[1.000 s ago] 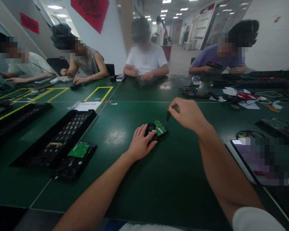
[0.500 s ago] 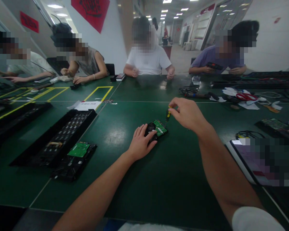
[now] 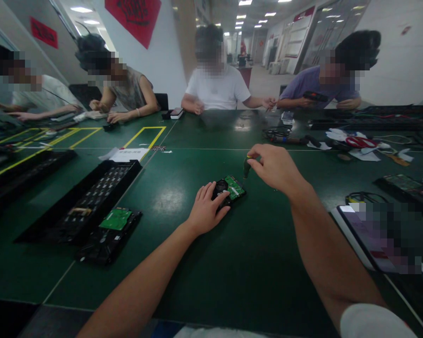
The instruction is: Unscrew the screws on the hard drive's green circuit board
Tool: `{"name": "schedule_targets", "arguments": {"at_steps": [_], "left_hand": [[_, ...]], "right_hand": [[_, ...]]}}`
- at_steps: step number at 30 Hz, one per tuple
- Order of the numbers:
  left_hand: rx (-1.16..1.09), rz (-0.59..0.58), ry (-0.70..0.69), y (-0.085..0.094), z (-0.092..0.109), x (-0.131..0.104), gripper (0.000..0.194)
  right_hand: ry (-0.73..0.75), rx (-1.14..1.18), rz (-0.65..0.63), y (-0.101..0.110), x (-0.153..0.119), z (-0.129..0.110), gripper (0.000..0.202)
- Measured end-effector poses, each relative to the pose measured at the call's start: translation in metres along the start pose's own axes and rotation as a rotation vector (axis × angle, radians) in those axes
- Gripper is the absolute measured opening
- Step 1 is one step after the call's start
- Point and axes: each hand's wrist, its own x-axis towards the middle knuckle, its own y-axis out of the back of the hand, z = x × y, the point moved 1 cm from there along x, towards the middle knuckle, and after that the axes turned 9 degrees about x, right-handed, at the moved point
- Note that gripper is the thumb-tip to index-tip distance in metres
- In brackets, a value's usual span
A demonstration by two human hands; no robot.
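Your left hand [image 3: 208, 209], fingers spread, rests over the near-left part of the hard drive [image 3: 232, 188], which lies circuit board upward on the green table [image 3: 232, 272], between your hands. Your right hand [image 3: 277, 166], right of the drive, pinches a nearly upright screwdriver [image 3: 246, 170] above its right end; tip contact cannot be told.

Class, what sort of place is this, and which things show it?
Probably an electronics workshop or training room: people seated along a long green table, a flat black hard drive with a green circuit board, and a green-and-yellow screwdriver in the right hand.
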Motion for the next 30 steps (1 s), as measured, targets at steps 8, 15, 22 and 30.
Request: {"name": "schedule_targets", "arguments": {"at_steps": [8,15,22,30], "left_hand": [[0.004,-0.011,-0.002,0.0009,0.0003,0.0000,0.052],[-0.006,-0.007,0.002,0.0013,0.0000,0.0000,0.052],[0.001,-0.009,-0.003,0.0008,0.0005,0.0001,0.052],[0.008,-0.011,-0.003,0.0007,0.0007,0.0002,0.052]], "right_hand": [[-0.027,0.016,0.015,0.0004,0.0004,0.0007,0.005],[-0.014,0.003,0.005,0.0024,0.0005,-0.0007,0.006],[-0.050,0.016,0.010,0.0025,0.0000,-0.0009,0.007],[-0.027,-0.009,0.023,0.0014,0.0008,-0.0014,0.008]]}}
